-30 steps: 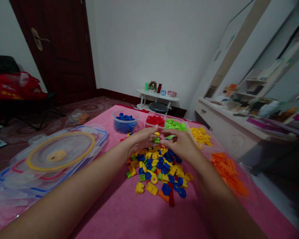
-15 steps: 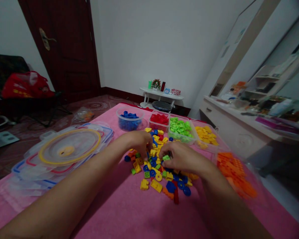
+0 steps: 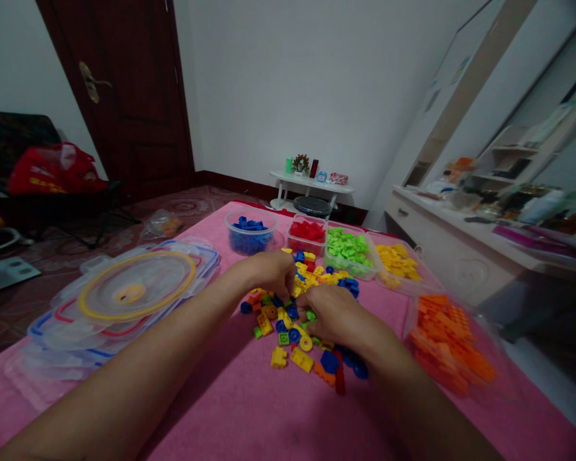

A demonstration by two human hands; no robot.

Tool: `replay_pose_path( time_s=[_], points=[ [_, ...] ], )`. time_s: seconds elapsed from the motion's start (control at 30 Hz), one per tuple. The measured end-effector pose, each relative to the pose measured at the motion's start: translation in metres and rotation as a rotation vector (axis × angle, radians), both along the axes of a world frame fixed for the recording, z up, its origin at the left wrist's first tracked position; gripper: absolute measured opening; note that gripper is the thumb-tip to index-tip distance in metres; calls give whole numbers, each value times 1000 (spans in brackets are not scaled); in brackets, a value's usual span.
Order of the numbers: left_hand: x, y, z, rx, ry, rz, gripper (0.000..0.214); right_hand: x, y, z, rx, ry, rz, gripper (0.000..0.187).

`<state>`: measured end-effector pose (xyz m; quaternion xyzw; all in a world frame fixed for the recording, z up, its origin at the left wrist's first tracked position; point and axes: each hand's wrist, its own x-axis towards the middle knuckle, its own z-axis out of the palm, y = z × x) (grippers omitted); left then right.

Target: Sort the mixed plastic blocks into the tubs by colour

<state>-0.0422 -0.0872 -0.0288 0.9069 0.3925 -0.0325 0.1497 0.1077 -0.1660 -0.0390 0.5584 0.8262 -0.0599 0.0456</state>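
A mixed heap of toy building bricks (image 3: 301,360) in yellow, blue, green, orange and red lies on the pink cloth (image 3: 249,403). My left hand (image 3: 276,270) reaches into its left side, fingers curled down; whatever is at the fingertips is hidden. On the heap's right, my right hand (image 3: 335,312) is closed, with a green brick (image 3: 311,315) at its thumb and fingers. Behind the heap stand clear tubs of blue bricks (image 3: 249,237), red bricks (image 3: 307,231), green bricks (image 3: 348,246) and yellow bricks (image 3: 397,261). Orange bricks (image 3: 448,339) fill a tub at the right.
Stacked clear lids (image 3: 139,282) with blue, red and yellow rims lie left of my left forearm. A white side table (image 3: 312,182) stands by the far wall. To the right is a cluttered white dresser (image 3: 465,237). A red bag (image 3: 57,168) rests on a chair at left.
My right hand has moved left and slightly down, closer to my left hand, uncovering blue pieces on the heap's right side. My left hand stays in nearly the same place.
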Motion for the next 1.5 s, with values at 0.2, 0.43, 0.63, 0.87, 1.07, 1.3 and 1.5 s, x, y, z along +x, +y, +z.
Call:
replay_pose_path(
  time_s=[0.2, 0.43, 0.63, 0.87, 1.07, 1.3, 1.5],
  points=[
    [12, -18, 4, 124, 182, -1, 32, 3, 4, -4, -20, 30, -14, 21],
    [19, -29, 5, 157, 188, 51, 26, 29, 25, -10, 7, 524, -100, 9],
    [4, -5, 0, 51, -68, 50, 23, 38, 33, -12, -154, 1232, -366, 30],
    [-10, 15, 14, -234, -709, 177, 25, 29, 31, -13, -312, 1653, -457, 30],
    [7, 12, 0, -229, -820, 122, 22, 18, 29, -14, -457, 1870, -445, 30],
    [16, 7, -5, -176, -760, 66, 27, 11, 31, -25, -434, 1978, -496, 27],
    [6, 19, -2, -80, -890, 225, 23, 34, 52, -18, -339, 2006, -551, 11]
  ],
)
